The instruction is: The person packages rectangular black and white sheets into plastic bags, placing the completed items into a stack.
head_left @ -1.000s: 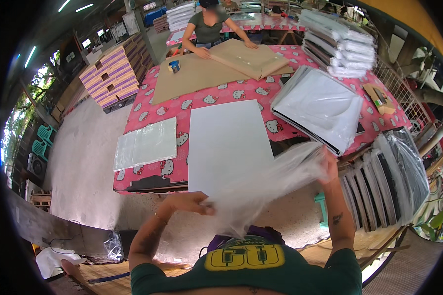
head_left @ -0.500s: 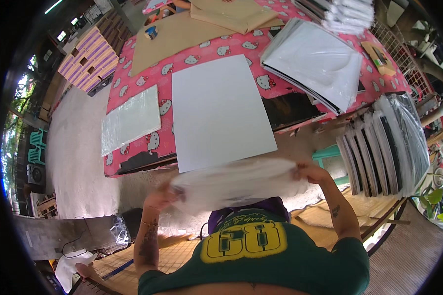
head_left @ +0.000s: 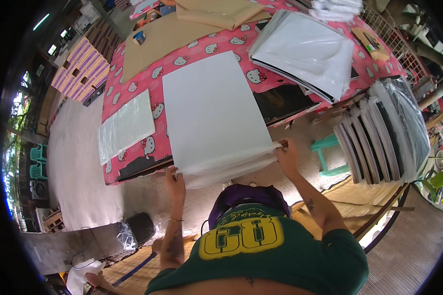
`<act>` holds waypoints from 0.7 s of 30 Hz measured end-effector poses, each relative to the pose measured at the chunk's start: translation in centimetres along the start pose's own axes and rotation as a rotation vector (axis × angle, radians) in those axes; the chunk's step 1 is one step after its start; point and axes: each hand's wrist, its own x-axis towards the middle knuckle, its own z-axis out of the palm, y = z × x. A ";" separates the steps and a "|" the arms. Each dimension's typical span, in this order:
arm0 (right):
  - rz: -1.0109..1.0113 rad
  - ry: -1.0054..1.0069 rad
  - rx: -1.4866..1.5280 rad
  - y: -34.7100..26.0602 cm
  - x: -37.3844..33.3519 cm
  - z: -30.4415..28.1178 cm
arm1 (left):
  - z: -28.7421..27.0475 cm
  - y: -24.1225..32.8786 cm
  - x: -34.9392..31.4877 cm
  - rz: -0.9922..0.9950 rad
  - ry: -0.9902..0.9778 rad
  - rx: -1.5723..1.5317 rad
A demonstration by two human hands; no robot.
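Note:
A large white board (head_left: 211, 108) lies on the pink patterned table, its near end reaching the table's front edge. Across that near end hangs a translucent plastic bag (head_left: 226, 169), bunched and wavy. My left hand (head_left: 175, 182) pinches the bag at its left corner, beside the board's near left corner. At the opposite corner my right hand (head_left: 287, 155) grips the bag with closed fingers. The plastic is stretched between both hands and overlaps the board's near edge; how far it covers the board is hard to make out.
Left of the board lies a stack of clear plastic sleeves (head_left: 128, 125). Wrapped white panels (head_left: 307, 51) are piled at the right, with more wrapped panels (head_left: 374, 142) standing beside the table. Brown paper (head_left: 182, 42) covers the far side. A green stool (head_left: 327, 152) stands below.
Both hands have moved forward with the plastic bag, from in front of my body to the board's near end. The bag now overlaps that edge.

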 end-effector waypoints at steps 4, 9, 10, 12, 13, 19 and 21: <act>-0.040 0.030 0.178 -0.8 0.4 2.5 | 1.8 -1.3 1.1 0.060 0.232 -0.142; 0.048 -0.241 0.366 0.0 2.6 -0.7 | -1.7 2.8 0.9 0.052 -0.052 -0.664; 0.021 -0.357 0.462 -2.1 2.6 -2.3 | -4.3 4.9 0.3 0.027 -0.161 -0.748; -0.059 -0.605 0.670 -10.7 2.8 -5.3 | -8.8 7.6 -0.5 0.211 -0.163 -1.038; -0.095 -0.722 0.789 -15.2 2.6 -6.7 | -11.1 9.0 0.3 0.206 -0.110 -1.230; -0.269 -0.639 1.178 -32.6 11.0 -3.1 | -16.0 26.8 12.0 0.506 -0.284 -1.417; -0.249 -0.647 1.225 -33.8 15.8 -0.7 | -14.6 31.1 16.6 0.591 -0.259 -1.447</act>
